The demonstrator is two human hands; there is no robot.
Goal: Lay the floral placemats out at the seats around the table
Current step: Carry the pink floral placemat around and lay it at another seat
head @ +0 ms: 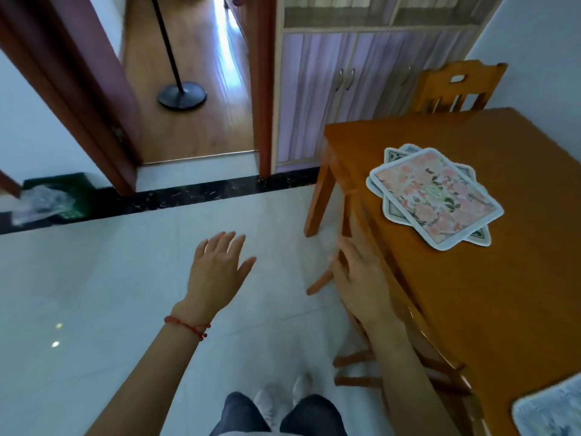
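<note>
The floral placemats (435,196) sit in a loose, fanned pile on the wooden table (471,294), near its far corner. They look thin, light and fairly stiff, so I'd pinch the top one by an overhanging corner. Left hand (217,272) hangs open over the floor, right hand (358,281) flat-fingered by the table edge, holding nothing.

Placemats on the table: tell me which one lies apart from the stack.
The blue placemat at the near corner, alone; the pink floral placemat tops the stack.

Blue placemat (551,410) cut off (bottom-right corner); lower placemats (396,152) mostly covered.
</note>
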